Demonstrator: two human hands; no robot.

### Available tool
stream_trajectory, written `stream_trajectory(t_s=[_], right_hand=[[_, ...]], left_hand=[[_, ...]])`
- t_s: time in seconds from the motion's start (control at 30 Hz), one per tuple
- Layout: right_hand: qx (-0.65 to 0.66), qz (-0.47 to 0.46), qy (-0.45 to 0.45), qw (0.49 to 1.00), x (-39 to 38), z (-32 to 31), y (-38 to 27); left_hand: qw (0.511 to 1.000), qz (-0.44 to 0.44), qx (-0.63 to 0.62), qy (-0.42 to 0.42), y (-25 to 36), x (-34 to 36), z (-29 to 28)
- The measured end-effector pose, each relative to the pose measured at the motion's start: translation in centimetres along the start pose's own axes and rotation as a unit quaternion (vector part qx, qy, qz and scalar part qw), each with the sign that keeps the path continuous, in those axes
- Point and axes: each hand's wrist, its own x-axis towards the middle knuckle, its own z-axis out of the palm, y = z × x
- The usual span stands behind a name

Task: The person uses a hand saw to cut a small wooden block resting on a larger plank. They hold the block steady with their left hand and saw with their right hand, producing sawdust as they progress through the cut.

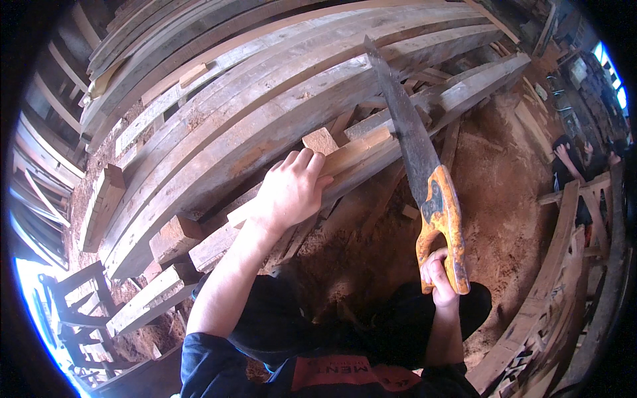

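My right hand (440,278) is closed around the worn yellow handle of a handsaw (413,132). The saw's dark blade points away from me, and its edge lies beside the far end of a pale wooden strip (361,147). That strip rests along a squared timber beam (368,166). Across the strip's nearer part lies my left hand (290,188), its fingers curled over the wood and gripping it. The strip's near end sticks out past my left wrist. Whether the teeth touch the wood, I cannot tell.
Several long beams (265,109) lie side by side beyond my hands. Short wood blocks (176,237) sit at their near ends. Reddish-brown dirt floor (491,159) spreads to the right. Wooden frames (564,265) stand on the right, with another person's hand (565,158) at far right.
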Motion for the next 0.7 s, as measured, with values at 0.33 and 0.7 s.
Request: stream_trajectory(t_s=[0.33,0.7], right_hand=[[0.045,0.018,0.027,0.998,-0.19,0.79,-0.04],[0.011,0.021,0.016,1.000,-0.40,0.83,0.00]], left_hand=[[1.000,0.005,0.007,0.001,-0.01,-0.02,0.18],[1.000,0.015,0.011,0.009,0.01,-0.03,0.29]])
